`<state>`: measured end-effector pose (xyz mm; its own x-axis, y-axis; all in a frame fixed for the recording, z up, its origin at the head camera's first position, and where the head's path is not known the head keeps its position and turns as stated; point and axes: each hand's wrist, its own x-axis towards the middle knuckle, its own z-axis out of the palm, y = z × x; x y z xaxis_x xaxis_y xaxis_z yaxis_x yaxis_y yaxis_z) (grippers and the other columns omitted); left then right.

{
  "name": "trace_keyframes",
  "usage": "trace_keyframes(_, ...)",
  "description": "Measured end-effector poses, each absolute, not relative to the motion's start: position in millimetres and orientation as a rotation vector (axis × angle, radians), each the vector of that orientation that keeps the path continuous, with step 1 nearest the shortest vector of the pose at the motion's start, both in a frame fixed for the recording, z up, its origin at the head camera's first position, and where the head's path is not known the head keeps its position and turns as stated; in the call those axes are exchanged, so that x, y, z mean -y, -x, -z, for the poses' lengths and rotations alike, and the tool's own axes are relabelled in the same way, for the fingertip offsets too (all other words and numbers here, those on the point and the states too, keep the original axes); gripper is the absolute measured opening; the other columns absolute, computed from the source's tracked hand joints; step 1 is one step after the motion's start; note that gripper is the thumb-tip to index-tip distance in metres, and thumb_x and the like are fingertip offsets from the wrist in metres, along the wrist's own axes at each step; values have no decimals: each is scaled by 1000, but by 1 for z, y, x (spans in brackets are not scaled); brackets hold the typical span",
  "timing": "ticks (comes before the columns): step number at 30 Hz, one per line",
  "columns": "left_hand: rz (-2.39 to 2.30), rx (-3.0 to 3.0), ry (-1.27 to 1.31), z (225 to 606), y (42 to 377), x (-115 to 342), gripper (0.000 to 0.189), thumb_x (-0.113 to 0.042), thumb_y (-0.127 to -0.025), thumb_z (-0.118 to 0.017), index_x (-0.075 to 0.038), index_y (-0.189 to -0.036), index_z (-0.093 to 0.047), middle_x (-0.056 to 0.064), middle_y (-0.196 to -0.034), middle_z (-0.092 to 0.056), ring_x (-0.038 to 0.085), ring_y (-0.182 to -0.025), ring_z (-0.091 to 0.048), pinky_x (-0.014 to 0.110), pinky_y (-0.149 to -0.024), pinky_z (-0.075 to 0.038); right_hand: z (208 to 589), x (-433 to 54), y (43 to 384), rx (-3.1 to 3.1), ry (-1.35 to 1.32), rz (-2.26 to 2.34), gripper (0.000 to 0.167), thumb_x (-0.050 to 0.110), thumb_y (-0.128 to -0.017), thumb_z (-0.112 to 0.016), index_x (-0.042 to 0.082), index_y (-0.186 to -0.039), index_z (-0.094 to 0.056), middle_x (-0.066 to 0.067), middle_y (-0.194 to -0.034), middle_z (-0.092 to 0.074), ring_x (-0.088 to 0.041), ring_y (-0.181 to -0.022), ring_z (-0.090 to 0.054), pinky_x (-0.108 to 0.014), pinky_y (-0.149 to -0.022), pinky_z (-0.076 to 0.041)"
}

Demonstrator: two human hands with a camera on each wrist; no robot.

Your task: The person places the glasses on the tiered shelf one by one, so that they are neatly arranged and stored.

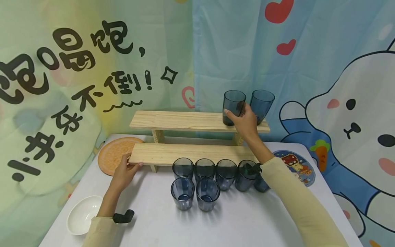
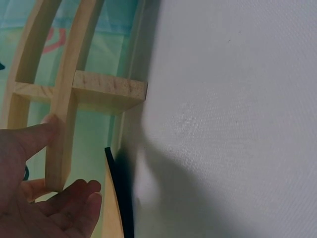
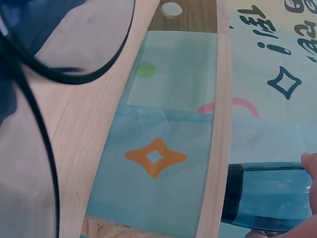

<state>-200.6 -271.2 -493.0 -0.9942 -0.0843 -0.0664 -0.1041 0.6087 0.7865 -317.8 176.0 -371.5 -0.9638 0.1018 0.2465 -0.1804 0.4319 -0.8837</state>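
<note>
A wooden two-tier rack has an upper board (image 1: 182, 118) behind a lower board (image 1: 185, 151). On the upper board's right part, my right hand (image 1: 247, 124) grips a dark blue-tinted glass (image 1: 232, 103), thumb at its front. That glass (image 3: 270, 196) shows with its base at the board's edge in the right wrist view. Another tinted glass (image 1: 262, 103) stands just right of it, partly behind the hand. My left hand (image 1: 124, 175) holds the lower board's left end. Its thumb presses one face in the left wrist view, with fingers (image 2: 74, 203) around the other side.
Several tinted glasses (image 1: 208, 193) stand clustered before the rack, partly under my right forearm. A white bowl (image 1: 83, 216) sits at the front left. An orange round mat (image 1: 118, 154) lies left of the rack, a blue patterned round mat (image 1: 296, 166) at right. Printed curtains hang behind.
</note>
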Motion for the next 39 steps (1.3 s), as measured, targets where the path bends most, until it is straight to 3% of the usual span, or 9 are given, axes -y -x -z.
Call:
trace_keyframes(4, -1371, -2802, 160, 493, 201, 271, 78, -34, -108, -64, 2, -162, -21, 40, -154, -43, 52, -140, -51, 61, -112, -47, 369, -178, 312, 2461, -94, -1508, 97, 50, -99, -72, 5, -168, -19, -22, -170, -30, -39, -158, -32, -52, -126, -34)
trace_keyframes(11, -1384, -2806, 143, 493, 201, 271, 76, -32, -108, -64, 3, -161, -22, 41, -152, -44, 53, -140, -51, 61, -112, -47, 363, -184, 293, 2498, -168, -1461, 101, 47, -100, -72, 6, -169, -12, -17, -175, -18, -34, -162, -21, -42, -131, -24)
trace_keyframes(16, -1375, -2818, 131, 492, 201, 271, 76, -31, -108, -64, 3, -161, -22, 41, -151, -45, 53, -139, -52, 61, -111, -48, 358, -195, 273, 2500, -186, -1508, 104, 48, -100, -72, 6, -169, -6, -13, -177, -13, -30, -163, -17, -45, -131, -24)
trace_keyframes(23, -1379, -2819, 136, 493, 201, 270, 76, -30, -108, -64, 4, -161, -22, 41, -151, -46, 53, -138, -53, 61, -110, -48, 354, -207, 237, 2522, -194, -1476, 100, 53, -100, -70, 8, -169, -15, -14, -174, -25, -30, -160, -28, -44, -130, -26)
trace_keyframes(29, -1366, -2817, 141, 492, 200, 270, 76, -31, -108, -64, 4, -161, -21, 41, -153, -44, 53, -139, -52, 61, -111, -48, 366, -210, 198, 2523, -260, -1499, 86, 47, -102, -70, 8, -166, -28, -14, -167, -39, -31, -155, -38, -41, -127, -32)
trace_keyframes(39, -1358, -2820, 131, 493, 200, 273, 78, -34, -108, -63, 4, -161, -21, 41, -153, -43, 53, -138, -52, 61, -109, -49, 414, -180, 132, 2490, -276, -1793, 69, 34, -100, -76, 5, -155, -47, -13, -155, -55, -27, -149, -49, -17, -114, -40)
